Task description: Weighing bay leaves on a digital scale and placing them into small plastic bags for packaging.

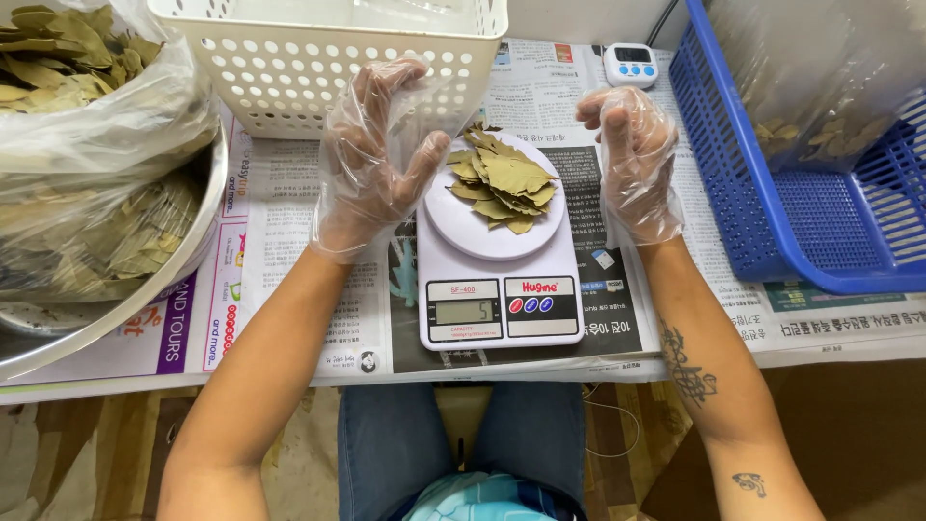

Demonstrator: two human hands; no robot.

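Observation:
A white digital kitchen scale (500, 289) stands on newspaper in front of me. A small pile of dried green-brown leaves (505, 183) lies on its round white platform. My left hand (371, 159), in a loose clear plastic glove, hovers just left of the platform with fingers spread and holds nothing. My right hand (632, 159), gloved the same way, hovers just right of the platform, fingers slightly curled and empty. Neither hand touches the leaves.
A white perforated plastic basket (328, 68) stands behind the scale. At left a metal bowl (145, 285) holds a clear bag of dried leaves (87, 125). A blue plastic crate (772, 212) with bagged leaves sits at right. A small white timer (630, 64) lies at the back.

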